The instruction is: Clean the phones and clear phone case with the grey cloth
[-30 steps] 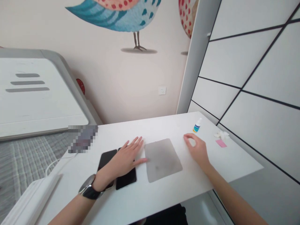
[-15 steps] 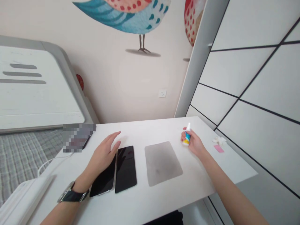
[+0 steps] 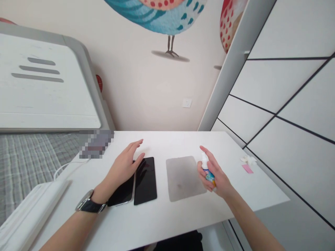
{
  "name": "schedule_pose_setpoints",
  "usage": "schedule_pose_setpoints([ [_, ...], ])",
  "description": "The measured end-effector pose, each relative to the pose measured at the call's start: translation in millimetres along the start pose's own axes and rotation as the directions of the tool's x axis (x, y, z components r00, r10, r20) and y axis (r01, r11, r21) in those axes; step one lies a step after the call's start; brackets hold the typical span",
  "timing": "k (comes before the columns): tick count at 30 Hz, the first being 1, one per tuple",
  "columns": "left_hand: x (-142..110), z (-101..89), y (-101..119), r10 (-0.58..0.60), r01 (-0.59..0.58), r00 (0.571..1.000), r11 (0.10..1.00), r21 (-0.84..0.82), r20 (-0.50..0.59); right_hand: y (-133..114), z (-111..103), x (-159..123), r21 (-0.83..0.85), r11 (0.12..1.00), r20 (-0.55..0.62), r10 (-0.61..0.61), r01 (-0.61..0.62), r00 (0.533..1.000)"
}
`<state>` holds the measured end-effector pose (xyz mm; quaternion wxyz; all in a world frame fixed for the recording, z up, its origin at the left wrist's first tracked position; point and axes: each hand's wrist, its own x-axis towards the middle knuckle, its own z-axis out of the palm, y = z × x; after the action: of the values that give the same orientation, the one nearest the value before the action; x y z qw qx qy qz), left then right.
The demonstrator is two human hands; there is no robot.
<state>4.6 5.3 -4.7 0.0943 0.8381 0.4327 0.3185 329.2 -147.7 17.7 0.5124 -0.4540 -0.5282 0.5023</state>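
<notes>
Gripping a small spray bottle (image 3: 208,173) in the right hand (image 3: 213,172), above the grey mat's (image 3: 184,179) right edge.

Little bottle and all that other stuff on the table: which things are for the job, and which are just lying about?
Probably for the job:
little bottle, held in the right hand
grey sheet
two black-screened devices, near the left hand

Seemingly just lying about:
pink slip
white crumpled bits beside it
white cable

Bird mural (image 3: 162,15) on pale wall (image 3: 146,87)
</notes>
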Motion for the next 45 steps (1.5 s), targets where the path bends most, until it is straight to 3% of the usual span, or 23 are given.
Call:
schedule_pose_setpoints([
  [1, 0, 0.0, 0, -0.002, 0.002, 1.000, 1.000, -0.001, 0.001, 3, -4, 2, -0.221, 0.975, -0.006, -0.021, 0.019, 1.000],
  [3, 0, -0.1, 1, -0.003, 0.003, 1.000, 1.000, -0.001, 0.008, 9, -14, 5, -0.576, 0.816, 0.014, -0.052, 0.051, 0.999],
  [5, -1, -0.2, 3, 0.001, -0.001, 1.000, 1.000, 0.000, 0.017, 15, -21, 7, -0.715, 0.695, 0.052, -0.045, 0.069, 0.998],
  [11, -3, -0.8, 5, 0.015, -0.015, 0.999, 1.000, 0.009, 0.030, 24, -29, 2, -0.780, 0.620, 0.140, 0.038, 0.087, 0.989],
  [27, -3, 0.2, 5, 0.035, -0.036, 0.999, 0.999, 0.027, 0.037, 29, -33, 2, -0.845, 0.518, 0.129, -0.040, 0.131, 0.991],
  [34, -4, 0.4, 6, 0.038, -0.041, 0.998, 0.998, 0.041, 0.054, 39, -28, 2, -0.838, 0.519, 0.130, -0.110, 0.169, 0.985],
  [37, -3, 1.1, 5, 0.037, -0.040, 0.997, 0.998, 0.047, 0.061, 48, -39, 7, -0.833, 0.536, 0.034, -0.198, 0.137, 0.980],
  [39, -3, 2.1, 4, 0.038, -0.041, 0.997, 0.998, 0.051, 0.063, 55, -58, 18, -0.824, 0.558, -0.086, -0.285, 0.093, 0.955],
  [42, -3, 4.1, 2, 0.040, -0.044, 0.997, 0.997, 0.056, 0.069, 66, -101, 45, -0.796, 0.605, -0.270, -0.400, 0.031, 0.876],
  [45, -2, 5.9, 0, 0.044, -0.049, 0.996, 0.997, 0.060, 0.076, 74, -147, 70, -0.764, 0.642, -0.458, -0.475, -0.060, 0.752],
])
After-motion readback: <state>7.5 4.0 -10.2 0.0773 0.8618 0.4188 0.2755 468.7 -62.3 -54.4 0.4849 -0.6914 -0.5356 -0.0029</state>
